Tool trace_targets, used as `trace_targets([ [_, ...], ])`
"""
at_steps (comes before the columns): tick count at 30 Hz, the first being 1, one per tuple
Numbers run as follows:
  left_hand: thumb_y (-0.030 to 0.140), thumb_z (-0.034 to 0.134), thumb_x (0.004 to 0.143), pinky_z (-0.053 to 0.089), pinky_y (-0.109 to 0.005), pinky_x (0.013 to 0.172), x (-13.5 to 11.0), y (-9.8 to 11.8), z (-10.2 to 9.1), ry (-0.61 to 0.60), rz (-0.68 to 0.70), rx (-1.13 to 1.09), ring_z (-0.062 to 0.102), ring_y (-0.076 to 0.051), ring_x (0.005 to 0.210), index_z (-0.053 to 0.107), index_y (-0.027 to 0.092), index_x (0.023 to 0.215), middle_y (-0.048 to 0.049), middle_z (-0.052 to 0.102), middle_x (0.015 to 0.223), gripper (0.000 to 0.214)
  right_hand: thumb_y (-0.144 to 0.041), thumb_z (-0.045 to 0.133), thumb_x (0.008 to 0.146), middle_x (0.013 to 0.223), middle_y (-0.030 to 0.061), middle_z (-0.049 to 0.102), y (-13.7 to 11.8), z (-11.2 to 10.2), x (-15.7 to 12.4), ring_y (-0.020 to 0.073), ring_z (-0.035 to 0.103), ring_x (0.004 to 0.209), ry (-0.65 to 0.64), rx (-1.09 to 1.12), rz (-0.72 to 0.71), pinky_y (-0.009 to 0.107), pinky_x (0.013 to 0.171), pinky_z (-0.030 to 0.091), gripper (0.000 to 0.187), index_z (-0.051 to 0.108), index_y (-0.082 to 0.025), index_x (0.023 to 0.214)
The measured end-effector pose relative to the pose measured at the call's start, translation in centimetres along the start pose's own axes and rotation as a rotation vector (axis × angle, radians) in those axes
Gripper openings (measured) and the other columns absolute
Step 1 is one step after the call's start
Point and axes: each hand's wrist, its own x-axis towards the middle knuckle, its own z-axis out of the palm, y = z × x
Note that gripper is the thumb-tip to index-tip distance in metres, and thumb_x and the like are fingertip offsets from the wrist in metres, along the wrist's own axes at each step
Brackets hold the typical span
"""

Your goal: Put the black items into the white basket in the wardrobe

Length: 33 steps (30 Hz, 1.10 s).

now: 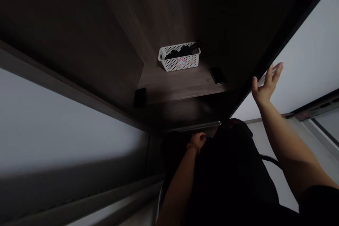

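Note:
My left hand (pixel 199 140) rests low over my dark-clothed lap, fingers curled in, with nothing visible in it. A brownish band circles that wrist. My right hand (pixel 265 86) is raised on the right, fingers spread and holding nothing. It is against or close beside the dark edge of a white panel (pixel 304 49); I cannot tell how firmly it touches. Ahead, a white perforated basket (pixel 182 64) with a pink sticker holds black items (pixel 182 52) too dark to name. It stands on a wood-grain shelf (pixel 174 84).
A dark phone (pixel 217 75) lies on the shelf, right of the basket. At the shelf's left end is a small black object (pixel 140 97). Dark wooden walls (pixel 87 42) enclose the shelf. A pale panel (pixel 53 127) fills the left side. My knees (pixel 234 130) are close below the shelf.

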Motion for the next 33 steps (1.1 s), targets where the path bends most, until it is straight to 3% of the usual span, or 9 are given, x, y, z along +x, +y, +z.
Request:
trace_targets([
  [7, 0.021, 0.063, 0.093, 0.057, -0.032, 0.097, 0.7, -0.1, -0.3, -0.002, 0.012, 0.003, 0.077, -0.022, 0.103, 0.082, 0.024, 0.115, -0.0052, 0.084, 0.109, 0.03, -0.052, 0.047, 0.1, 0.178, 0.025, 0.012, 2.6, 2.2, -4.3, 0.043, 0.013, 0.167, -0.036, 0.021, 0.111, 0.071, 0.128, 0.026, 0.085, 0.025, -0.009, 0.17],
  [13, 0.021, 0.064, 0.09, 0.059, -0.033, 0.093, 1.1, 0.1, -0.5, 0.033, 0.031, 0.012, 0.078, -0.022, 0.097, 0.081, 0.023, 0.115, -0.0043, 0.084, 0.102, 0.031, -0.05, 0.053, 0.094, 0.174, 0.0267, 0.022, 5.2, 4.7, -8.1, 0.0427, 0.026, 0.162, -0.019, -0.02, 0.222, 0.066, 0.127, 0.031, 0.085, 0.033, -0.011, 0.167],
  [18, 0.019, 0.06, 0.092, 0.058, -0.033, 0.1, 2.1, 1.8, -2.7, 0.121, 0.135, 0.018, 0.075, -0.022, 0.108, 0.079, 0.024, 0.119, -0.0063, 0.081, 0.115, 0.033, -0.055, 0.052, 0.096, 0.169, 0.0263, 0.028, 6.6, 5.8, -9.6, 0.0424, 0.036, 0.156, -0.011, -0.042, 0.256, 0.064, 0.119, 0.042, 0.085, 0.029, -0.016, 0.169],
  [20, 0.02, 0.06, 0.093, 0.056, -0.034, 0.105, 3.6, 3.2, -4.9, 0.223, 0.253, 0.047, 0.073, -0.021, 0.112, 0.079, 0.025, 0.118, -0.0065, 0.079, 0.119, 0.031, -0.057, 0.052, 0.096, 0.167, 0.0252, 0.03, 7.1, 6.2, -9.7, 0.0407, 0.043, 0.15, -0.028, -0.015, 0.293, 0.06, 0.109, 0.052, 0.086, 0.027, -0.019, 0.169],
  [23, 0.023, 0.062, 0.093, 0.058, -0.037, 0.105, 7.7, 6.0, -10.3, 0.522, 0.461, 0.181, 0.073, -0.022, 0.111, 0.079, 0.027, 0.111, -0.0065, 0.076, 0.118, 0.025, -0.059, 0.056, 0.091, 0.162, 0.0252, 0.038, 6.8, 6.9, -10.6, 0.035, 0.059, 0.131, -0.052, 0.088, 0.508, 0.05, 0.091, 0.061, 0.092, 0.027, -0.019, 0.168],
  [25, 0.025, 0.063, 0.093, 0.055, -0.041, 0.11, 11.4, 8.1, -14.9, 0.677, 0.491, 0.306, 0.071, -0.025, 0.116, 0.079, 0.025, 0.111, -0.0084, 0.075, 0.122, 0.024, -0.059, 0.06, 0.086, 0.156, 0.0267, 0.043, 5.3, 7.4, -12.2, 0.0322, 0.064, 0.119, -0.041, 0.162, 0.728, 0.048, 0.089, 0.061, 0.096, 0.029, -0.015, 0.165],
  [27, 0.027, 0.062, 0.095, 0.049, -0.045, 0.118, 15.4, 10.2, -19.9, 0.731, 0.429, 0.435, 0.065, -0.029, 0.129, 0.077, 0.023, 0.12, -0.0119, 0.07, 0.137, 0.031, -0.058, 0.059, 0.085, 0.148, 0.0258, 0.049, 2.8, 7.7, -14.7, 0.0306, 0.065, 0.113, -0.061, 0.238, 0.888, 0.05, 0.093, 0.059, 0.09, 0.034, -0.012, 0.159],
  [30, 0.033, 0.062, 0.095, 0.039, -0.051, 0.126, 21.1, 13.1, -26.9, 0.704, 0.28, 0.608, 0.047, -0.037, 0.15, 0.067, 0.019, 0.143, -0.0153, 0.05, 0.165, 0.051, -0.054, 0.054, 0.088, 0.125, 0.0158, 0.062, -1.4, 8.2, -18.4, 0.0302, 0.066, 0.11, -0.317, 0.303, 0.809, 0.05, 0.099, 0.056, 0.058, 0.053, -0.019, 0.134],
  [33, 0.037, 0.062, 0.095, 0.033, -0.058, 0.128, 25.9, 15.7, -31.9, 0.687, 0.15, 0.714, 0.024, -0.038, 0.163, 0.048, 0.021, 0.162, -0.0113, 0.027, 0.18, 0.07, -0.05, 0.055, 0.088, 0.13, 0.0126, 0.061, -4.0, 9.0, -19.7, 0.0307, 0.065, 0.115, -0.604, 0.285, 0.586, 0.047, 0.098, 0.057, 0.046, 0.057, -0.024, 0.126],
])
